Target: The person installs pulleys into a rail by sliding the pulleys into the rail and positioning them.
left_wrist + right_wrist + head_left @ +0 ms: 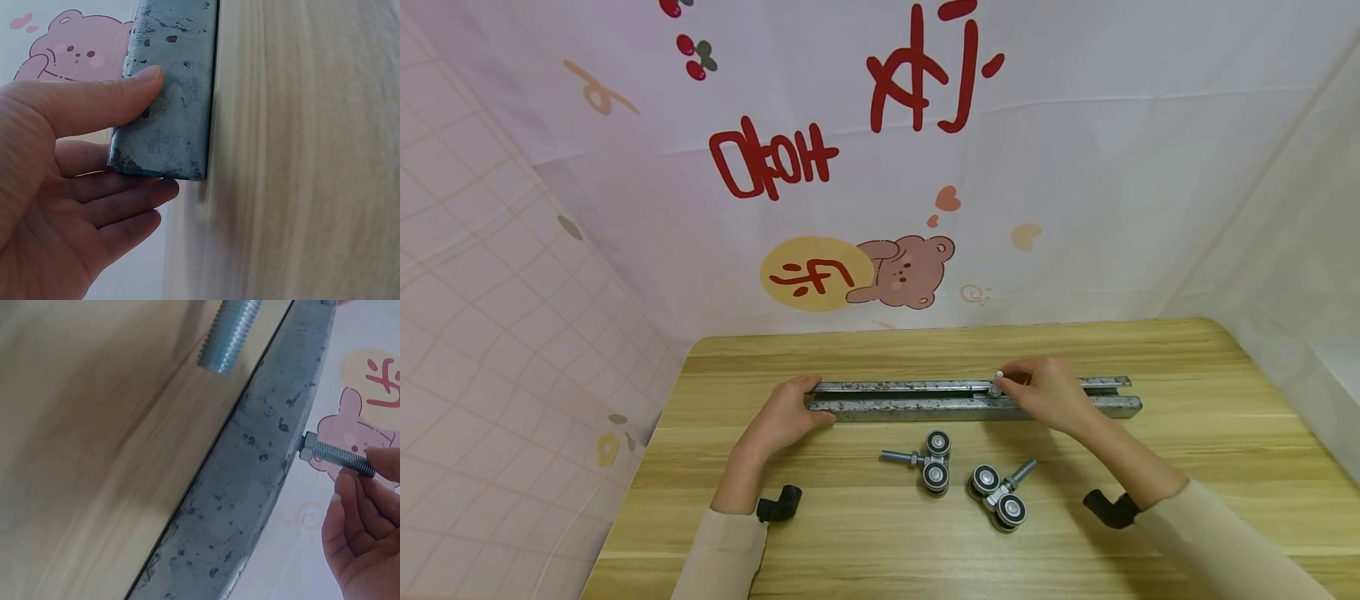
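A scuffed galvanized C-channel rail point(910, 406) lies lengthwise on the wooden table, its slot facing up. My left hand point(785, 414) grips the rail's left end; in the left wrist view the thumb presses the side face and the other fingers are behind and under the end. Toward the rail's right part, my right hand point(1051, 393) pinches the upper end of a threaded bolt point(340, 458) between thumb and fingers. The bolt stands up out of the slot, with a hex nut point(309, 446) at its base. Whatever it joins inside the rail is hidden.
Two roller trolleys lie in front of the rail: one point(936, 442) has its bolt pointing left, the other point(1011, 509) has its bolt pointing up and right. A white printed cloth point(1075, 208) hangs behind the table point(865, 550). Black wrist mounts point(780, 504) sit by both wrists.
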Motion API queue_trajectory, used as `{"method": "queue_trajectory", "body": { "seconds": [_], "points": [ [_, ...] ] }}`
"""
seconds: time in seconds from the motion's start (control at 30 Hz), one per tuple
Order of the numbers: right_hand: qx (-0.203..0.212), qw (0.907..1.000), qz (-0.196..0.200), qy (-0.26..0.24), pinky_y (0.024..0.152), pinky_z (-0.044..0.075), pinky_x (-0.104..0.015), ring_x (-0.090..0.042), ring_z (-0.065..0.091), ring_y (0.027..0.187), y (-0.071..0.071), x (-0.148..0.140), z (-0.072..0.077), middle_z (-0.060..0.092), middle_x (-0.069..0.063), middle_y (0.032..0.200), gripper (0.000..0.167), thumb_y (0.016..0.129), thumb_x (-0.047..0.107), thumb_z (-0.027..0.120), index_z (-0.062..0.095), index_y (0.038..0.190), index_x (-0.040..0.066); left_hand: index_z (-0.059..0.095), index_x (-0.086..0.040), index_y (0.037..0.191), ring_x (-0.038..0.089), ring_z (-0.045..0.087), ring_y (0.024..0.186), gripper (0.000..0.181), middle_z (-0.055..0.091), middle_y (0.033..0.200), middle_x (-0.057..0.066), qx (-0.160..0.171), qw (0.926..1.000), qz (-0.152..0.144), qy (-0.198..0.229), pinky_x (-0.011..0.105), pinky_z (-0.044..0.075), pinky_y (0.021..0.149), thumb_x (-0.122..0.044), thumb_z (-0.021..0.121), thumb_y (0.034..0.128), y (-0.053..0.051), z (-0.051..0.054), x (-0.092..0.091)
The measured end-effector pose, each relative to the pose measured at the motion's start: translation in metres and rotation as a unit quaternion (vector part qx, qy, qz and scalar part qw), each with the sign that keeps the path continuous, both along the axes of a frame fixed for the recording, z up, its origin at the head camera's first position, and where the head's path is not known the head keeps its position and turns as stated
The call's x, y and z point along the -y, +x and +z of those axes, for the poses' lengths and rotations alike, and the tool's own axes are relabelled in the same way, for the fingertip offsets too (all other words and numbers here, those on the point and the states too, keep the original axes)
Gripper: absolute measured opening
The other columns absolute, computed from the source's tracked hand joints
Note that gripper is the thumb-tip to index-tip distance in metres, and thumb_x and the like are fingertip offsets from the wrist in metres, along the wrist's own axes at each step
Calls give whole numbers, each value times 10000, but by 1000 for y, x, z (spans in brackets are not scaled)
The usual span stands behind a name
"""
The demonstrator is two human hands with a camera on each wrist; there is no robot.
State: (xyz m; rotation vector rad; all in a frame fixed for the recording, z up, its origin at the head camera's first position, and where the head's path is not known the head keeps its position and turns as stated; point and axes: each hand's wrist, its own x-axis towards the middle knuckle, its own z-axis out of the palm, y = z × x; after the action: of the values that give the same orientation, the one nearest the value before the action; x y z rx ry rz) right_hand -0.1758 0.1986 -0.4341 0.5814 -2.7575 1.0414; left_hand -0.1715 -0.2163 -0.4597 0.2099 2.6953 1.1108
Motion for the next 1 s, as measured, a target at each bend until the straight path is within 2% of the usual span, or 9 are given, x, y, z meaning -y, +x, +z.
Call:
{"method": "queue_trajectory", "body": {
  "seconds": [0.17,0.5,1.0],
  "points": [
    [-146,9998,101,-27,601,543,-272,-104,673,706,-1,6,0,776,-17,861,88,938,106,782,832,974,44,443,82,1545,440,456,1436,781,447,1575,275,-6,10000,-11,-6,572,468,1105,-153,838,914,1,0,0],
    [-2,9997,241,-31,624,556,-281,-106,685,730,-3,16,1,782,-32,898,98,954,109,774,830,989,37,441,70,1552,427,468,1430,780,456,1575,259,4,10000,16,-26,564,476,1100,-164,834,921,0,-1,0],
    [-38,9982,581,109,643,571,-299,-104,696,750,-10,33,0,789,-40,917,123,956,107,781,827,1027,19,437,71,1554,433,453,1440,775,442,1585,261,18,10000,6,45,574,468,1105,-166,826,927,1,0,1]
  ]
}}
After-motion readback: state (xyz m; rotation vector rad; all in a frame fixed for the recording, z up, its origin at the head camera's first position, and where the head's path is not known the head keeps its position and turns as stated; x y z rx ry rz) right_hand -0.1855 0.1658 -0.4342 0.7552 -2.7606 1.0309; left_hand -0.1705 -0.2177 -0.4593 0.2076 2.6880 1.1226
